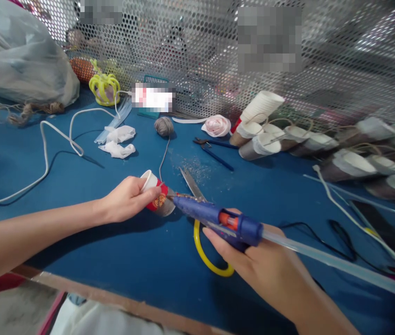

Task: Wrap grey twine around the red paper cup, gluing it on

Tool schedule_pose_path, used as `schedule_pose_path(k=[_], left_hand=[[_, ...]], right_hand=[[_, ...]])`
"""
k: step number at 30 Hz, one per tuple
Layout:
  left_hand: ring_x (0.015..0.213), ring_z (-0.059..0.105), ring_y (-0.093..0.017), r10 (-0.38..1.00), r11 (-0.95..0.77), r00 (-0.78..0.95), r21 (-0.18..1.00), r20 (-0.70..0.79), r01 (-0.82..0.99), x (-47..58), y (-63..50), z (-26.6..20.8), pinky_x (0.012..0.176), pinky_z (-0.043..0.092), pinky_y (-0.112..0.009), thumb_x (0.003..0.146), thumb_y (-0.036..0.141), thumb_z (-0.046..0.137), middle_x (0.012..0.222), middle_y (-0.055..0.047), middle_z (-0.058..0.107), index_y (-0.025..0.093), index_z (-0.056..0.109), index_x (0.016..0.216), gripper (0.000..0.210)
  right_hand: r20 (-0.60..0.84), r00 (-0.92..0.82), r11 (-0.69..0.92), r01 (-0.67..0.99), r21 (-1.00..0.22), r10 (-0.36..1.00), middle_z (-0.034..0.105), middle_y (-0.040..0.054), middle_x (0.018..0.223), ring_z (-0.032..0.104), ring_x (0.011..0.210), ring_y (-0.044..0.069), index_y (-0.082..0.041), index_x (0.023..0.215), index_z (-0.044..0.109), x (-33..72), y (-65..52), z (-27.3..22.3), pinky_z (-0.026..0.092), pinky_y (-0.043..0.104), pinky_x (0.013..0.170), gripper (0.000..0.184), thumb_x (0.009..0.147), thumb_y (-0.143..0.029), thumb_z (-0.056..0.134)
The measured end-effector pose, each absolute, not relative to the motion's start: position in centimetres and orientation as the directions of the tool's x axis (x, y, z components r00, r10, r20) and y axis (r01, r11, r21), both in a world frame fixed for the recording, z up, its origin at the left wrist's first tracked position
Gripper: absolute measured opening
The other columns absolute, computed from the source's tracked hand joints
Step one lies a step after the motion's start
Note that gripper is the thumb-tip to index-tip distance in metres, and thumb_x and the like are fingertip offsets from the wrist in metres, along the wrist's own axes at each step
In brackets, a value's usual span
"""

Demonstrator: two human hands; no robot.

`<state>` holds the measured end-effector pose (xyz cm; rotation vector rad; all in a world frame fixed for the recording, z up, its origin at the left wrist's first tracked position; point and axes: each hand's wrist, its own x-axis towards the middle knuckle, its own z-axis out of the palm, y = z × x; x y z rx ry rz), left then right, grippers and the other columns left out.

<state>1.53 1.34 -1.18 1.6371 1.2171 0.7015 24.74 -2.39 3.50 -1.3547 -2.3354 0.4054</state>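
Observation:
My left hand (127, 199) is closed around a small red and white paper cup (158, 197), tilted on its side, with grey yarn wound round its bottom end. A strand runs from there to a ball of grey yarn (164, 126) further back. In my right hand (253, 260) is a blue glue gun (200, 209), a long clear glue stick (323, 260) sticking out of its rear. Its nozzle points at the yarn-wrapped part of the cup, touching it or very near. Scissors with yellow handles (197, 244) lie partly hidden beneath the gun.
Blue-handled pliers (214, 151), a pink fabric rose (217, 126) and white scraps (118, 142) lie behind my hands. Several yarn-wrapped cups (260, 145) line the right side. A white cable (45, 153) crosses the left. A perforated metal panel (197, 56) bounds the back.

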Motion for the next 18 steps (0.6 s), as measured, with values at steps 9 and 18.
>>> schedule_pose_path(k=[9, 18], left_hand=[[0.05, 0.047, -0.01, 0.941, -0.06, 0.33, 0.921, -0.077, 0.386, 1.62, 1.36, -1.17, 0.05, 0.04, -0.021, 0.08, 0.036, 0.042, 0.057, 0.001, 0.058, 0.011, 0.061, 0.07, 0.033], [0.056, 0.05, -0.011, 0.93, 0.004, 0.346, 0.947, -0.122, 0.322, 1.82, 1.38, -0.81, 0.053, 0.041, -0.02, 0.081, 0.035, 0.041, 0.063, 0.0, 0.062, 0.011, 0.061, 0.072, 0.033]], right_hand=[[0.226, -0.458, 0.51, 0.749, -0.423, 0.86, 0.065, -0.0014, 0.065, 0.064, 0.059, 0.015, -0.023, 0.072, 0.055, 24.94, -2.56, 3.2, 0.049, 0.02, 0.051, 0.005, 0.077, -0.024, 0.054], [0.225, -0.509, 0.555, 0.731, -0.397, 0.831, 0.066, -0.0011, 0.072, 0.063, 0.059, 0.013, -0.023, 0.083, 0.054, 24.58, -3.03, 3.38, 0.048, 0.02, 0.052, 0.004, 0.079, -0.023, 0.053]])
